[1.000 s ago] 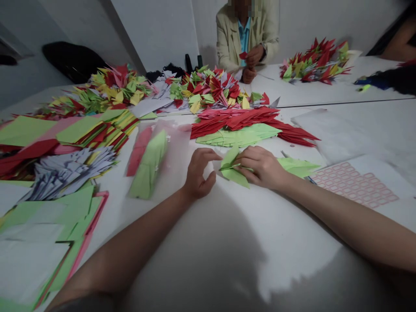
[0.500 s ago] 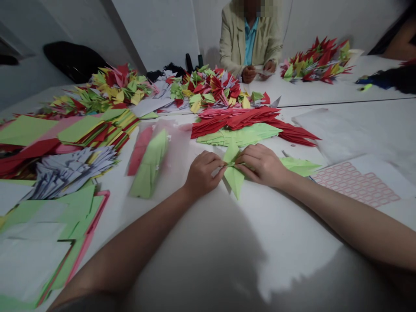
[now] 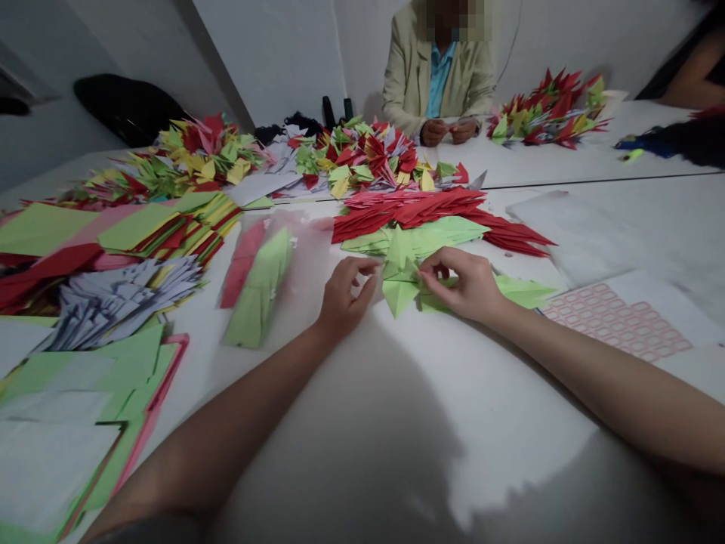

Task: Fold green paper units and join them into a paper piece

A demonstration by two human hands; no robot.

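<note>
A light green piece of folded paper [image 3: 398, 283] stands out between my two hands, one point toward me and another pointing away over the stacks. My left hand [image 3: 348, 293] pinches its left edge with thumb and forefinger. On the other side, my right hand [image 3: 463, 281] has its fingertips closed at the paper's right edge. More green folded paper [image 3: 521, 291] lies partly beneath and to the right of my right hand. Just beyond are a stack of green folded papers [image 3: 447, 233] and a stack of red ones [image 3: 419, 208].
A clear bag with green folded papers [image 3: 260, 291] lies left of my hands. Paper sheets [image 3: 130, 370] and a white folded pile [image 3: 133, 295] are farther left. A label sheet [image 3: 617, 317] lies right. Colourful folded-paper heaps [image 3: 368, 155] stand beyond; a co-worker [image 3: 439, 83] sits opposite.
The green paper has moved slightly up and left, and its middle now spreads wider, showing more folds. My fingertips have drawn farther apart. The co-worker's hands have come closer together.
</note>
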